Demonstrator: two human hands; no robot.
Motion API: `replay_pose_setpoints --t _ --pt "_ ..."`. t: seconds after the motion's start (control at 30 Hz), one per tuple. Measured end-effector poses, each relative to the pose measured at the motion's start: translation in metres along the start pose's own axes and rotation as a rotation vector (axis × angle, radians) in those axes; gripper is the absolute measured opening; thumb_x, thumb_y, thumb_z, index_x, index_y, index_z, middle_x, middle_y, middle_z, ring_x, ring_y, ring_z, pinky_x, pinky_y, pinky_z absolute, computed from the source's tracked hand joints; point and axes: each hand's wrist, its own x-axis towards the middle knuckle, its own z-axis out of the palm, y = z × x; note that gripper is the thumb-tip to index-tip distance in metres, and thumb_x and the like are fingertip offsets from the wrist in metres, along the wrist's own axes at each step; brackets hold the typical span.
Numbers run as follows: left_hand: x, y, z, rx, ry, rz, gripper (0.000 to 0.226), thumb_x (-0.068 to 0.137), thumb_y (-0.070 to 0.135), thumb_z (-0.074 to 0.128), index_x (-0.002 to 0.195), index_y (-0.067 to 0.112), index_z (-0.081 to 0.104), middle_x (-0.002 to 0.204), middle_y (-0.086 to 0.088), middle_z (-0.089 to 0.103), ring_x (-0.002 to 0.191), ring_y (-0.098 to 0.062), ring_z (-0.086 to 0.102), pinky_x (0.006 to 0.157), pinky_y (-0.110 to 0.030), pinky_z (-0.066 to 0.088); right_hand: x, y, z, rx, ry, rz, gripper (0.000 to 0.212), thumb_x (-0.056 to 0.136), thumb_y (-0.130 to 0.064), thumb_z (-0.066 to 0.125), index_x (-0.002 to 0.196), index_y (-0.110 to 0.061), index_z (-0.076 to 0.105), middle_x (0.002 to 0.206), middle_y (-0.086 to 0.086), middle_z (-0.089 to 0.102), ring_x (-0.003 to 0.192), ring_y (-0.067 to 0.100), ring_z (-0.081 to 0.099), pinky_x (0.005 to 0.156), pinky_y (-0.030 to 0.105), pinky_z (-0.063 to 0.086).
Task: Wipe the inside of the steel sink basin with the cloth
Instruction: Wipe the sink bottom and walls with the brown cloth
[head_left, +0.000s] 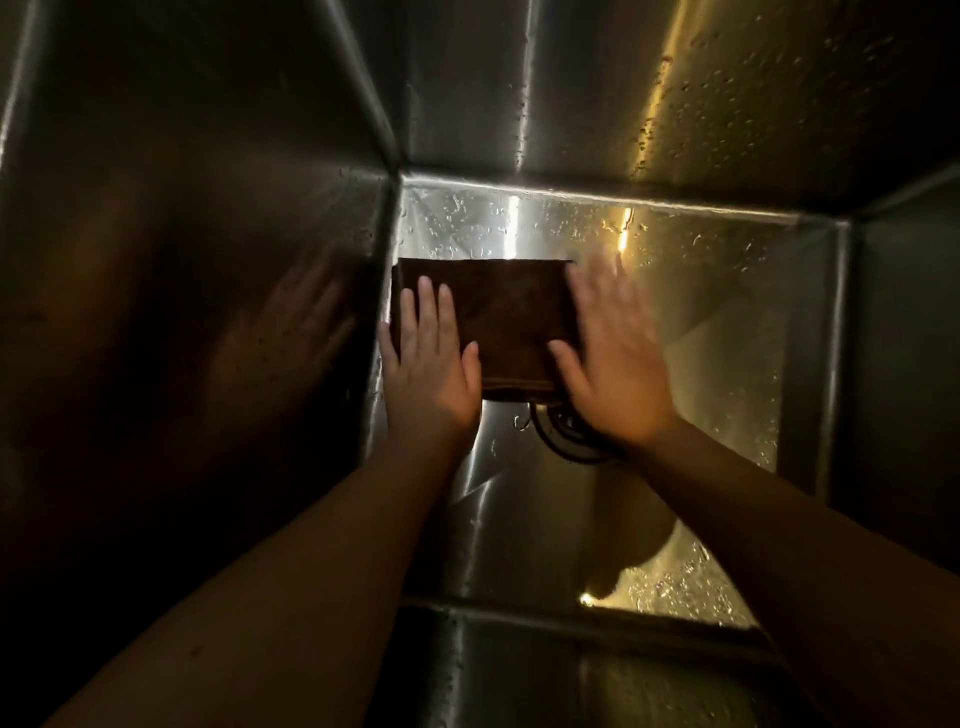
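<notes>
I look straight down into a deep steel sink basin (727, 322) with wet, beaded walls and floor. A dark brown folded cloth (506, 317) lies flat on the basin floor against the left wall. My left hand (431, 358) presses on the cloth's left part with straight fingers. My right hand (613, 358) is spread flat over the cloth's right edge, blurred, so whether it touches the cloth is unclear. Both forearms reach down from the bottom of the frame.
A round dark drain (561, 436) sits just below the cloth, partly hidden by my right wrist. The tall left wall (182, 312) and back wall (623, 104) close in tightly. Water drops glint on the floor at the lower right (685, 587).
</notes>
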Motion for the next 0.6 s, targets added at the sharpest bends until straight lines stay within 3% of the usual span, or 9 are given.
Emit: replay_pose_setpoints --t 0.07,0.17,0.27,0.4,0.6 --pt "0.0 0.005 -0.001 0.01 0.001 0.079 0.065 0.096 0.027 0.035 0.152 0.016 0.006 0.157 -0.001 -0.009 0.146 -0.02 -0.008 0.113 -0.044 -0.012 -0.029 0.028 -0.013 0.008 0.069 0.186 0.07 0.094 -0.047 0.03 0.154 -0.018 0.008 0.16 0.005 -0.001 0.147 0.021 -0.005 0.12 0.042 0.001" --pt "0.003 0.018 0.002 -0.04 -0.041 0.201 0.063 0.093 0.035 0.037 0.151 0.021 0.017 0.16 -0.001 0.006 0.147 -0.019 -0.002 0.114 -0.044 -0.01 -0.065 0.049 -0.022 -0.004 0.006 0.353 0.072 0.094 -0.046 0.03 0.154 -0.013 0.007 0.16 0.008 -0.003 0.147 0.021 -0.008 0.12 0.048 0.005" --pt "0.007 0.025 0.011 0.004 -0.034 0.122 0.065 0.092 0.048 0.029 0.151 0.025 0.013 0.16 -0.001 0.006 0.147 -0.021 -0.003 0.114 -0.048 -0.008 -0.086 0.052 -0.017 -0.047 -0.037 0.358 0.072 0.094 -0.048 0.03 0.153 -0.017 0.004 0.159 0.005 -0.006 0.147 0.02 -0.009 0.12 0.046 0.002" --pt "0.025 0.032 0.013 0.079 0.0 0.059 0.068 0.089 0.05 0.024 0.152 0.024 0.014 0.16 -0.004 0.008 0.146 -0.027 0.002 0.114 -0.053 -0.001 -0.082 0.051 -0.009 -0.073 0.008 0.348 0.071 0.093 -0.052 0.023 0.152 -0.017 0.002 0.158 0.004 -0.008 0.146 0.019 -0.012 0.119 0.041 -0.004" --pt "0.052 0.024 0.011 0.157 0.023 0.095 0.07 0.088 0.052 0.019 0.152 0.024 0.009 0.16 -0.004 0.006 0.146 -0.027 0.001 0.114 -0.055 0.001 -0.07 0.065 0.001 -0.111 0.074 0.391 0.069 0.097 -0.051 0.026 0.152 -0.023 -0.003 0.161 0.008 0.0 0.148 0.021 -0.007 0.119 0.043 -0.001"
